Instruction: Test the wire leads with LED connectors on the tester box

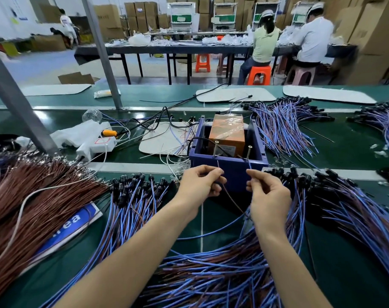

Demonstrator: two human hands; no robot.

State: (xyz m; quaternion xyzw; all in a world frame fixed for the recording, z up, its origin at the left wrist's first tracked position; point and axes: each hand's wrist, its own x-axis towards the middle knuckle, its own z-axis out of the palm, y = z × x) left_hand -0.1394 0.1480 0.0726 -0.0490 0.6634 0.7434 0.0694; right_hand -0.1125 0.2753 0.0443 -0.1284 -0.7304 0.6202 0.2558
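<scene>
The blue tester box (231, 172) stands mid-bench with an orange block (228, 134) inside and two upright screw contacts (216, 147) (249, 152) at its near rim. My left hand (200, 183) pinches the brown wire lead (232, 201), its tip pointing up toward the left screw. My right hand (267, 193) pinches the blue wire lead (249, 166), its tip just below the right screw. Both leads loop down together between my wrists. Whether the tips touch the screws I cannot tell.
Piles of blue and brown leads with black LED connectors lie at left (131, 196), right (344, 207), near front (222, 274) and behind the box (282, 127). A bundle of brown wires (33, 196) fills the far left. A white power strip (95, 147) and metal post (18, 103) stand left.
</scene>
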